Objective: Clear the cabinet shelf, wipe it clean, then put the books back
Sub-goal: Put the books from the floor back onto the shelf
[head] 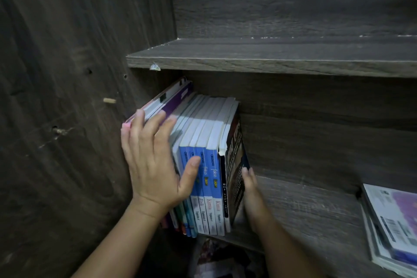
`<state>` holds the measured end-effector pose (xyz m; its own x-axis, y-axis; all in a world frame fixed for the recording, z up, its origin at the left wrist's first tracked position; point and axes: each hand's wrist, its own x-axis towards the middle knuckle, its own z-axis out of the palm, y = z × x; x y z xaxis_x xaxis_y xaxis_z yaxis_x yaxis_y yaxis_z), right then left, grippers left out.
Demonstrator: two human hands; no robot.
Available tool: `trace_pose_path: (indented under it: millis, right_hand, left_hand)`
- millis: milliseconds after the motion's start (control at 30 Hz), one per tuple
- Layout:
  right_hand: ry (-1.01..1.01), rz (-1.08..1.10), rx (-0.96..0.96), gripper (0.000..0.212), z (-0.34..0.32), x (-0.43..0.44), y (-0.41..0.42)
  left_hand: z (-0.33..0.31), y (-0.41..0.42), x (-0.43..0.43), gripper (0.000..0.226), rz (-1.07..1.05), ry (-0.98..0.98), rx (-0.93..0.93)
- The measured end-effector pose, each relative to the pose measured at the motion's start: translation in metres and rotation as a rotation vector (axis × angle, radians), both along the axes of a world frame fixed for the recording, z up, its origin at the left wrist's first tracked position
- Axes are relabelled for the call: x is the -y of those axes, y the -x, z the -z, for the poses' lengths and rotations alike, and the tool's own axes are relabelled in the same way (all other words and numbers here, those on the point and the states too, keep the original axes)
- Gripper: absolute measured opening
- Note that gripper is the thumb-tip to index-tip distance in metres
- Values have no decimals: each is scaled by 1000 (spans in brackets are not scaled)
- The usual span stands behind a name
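Fingers (158,123) of the left hand (153,165) lie spread over tops and spines of the books (209,133), upright at the left end of the shelf (304,210). Right hand (250,187), blurred, seems flat against the outermost cover. Paperbacks likely floppy, jointly heavy: squeeze the block from both sides.

Lower shelf (304,210) of dark wood grain, set in a cabinet. Carries at its left end a row of books (209,142), upright, spines outward, close to the side wall (67,97). Leans a little to the left at the top. Shows blue-and-white spines mid-row, a black-spined book (223,187) at the right end and taller purple-and-white covers at the left. Holds at the far right, well apart from the row, a flat stack of printed booklets (392,221), covers up. Above, an upper shelf (270,56) of the same grain.
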<state>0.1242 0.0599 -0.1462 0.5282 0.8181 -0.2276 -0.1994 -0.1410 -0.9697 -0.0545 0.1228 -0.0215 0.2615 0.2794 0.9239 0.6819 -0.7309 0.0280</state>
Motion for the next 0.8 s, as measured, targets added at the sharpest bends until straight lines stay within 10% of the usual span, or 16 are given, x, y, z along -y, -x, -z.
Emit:
trace_pose_path:
  millis: [233,433,667,800]
  right_hand:
    - [-90,84,52,113,9,-32,19]
    - [-144,86,-6,89,5,-37,21]
    - [-123,80,27,115,6,-32,22]
    - [-276,102,113,82,-13,-21,29]
  left_hand:
    - [16,-10,-1,63,55,14,101]
    - [22,-21,-4,58,107,-31,192]
    - [24,-14,-5,46,54,-56,205]
    - [29,-15,5,52,107,-48,189]
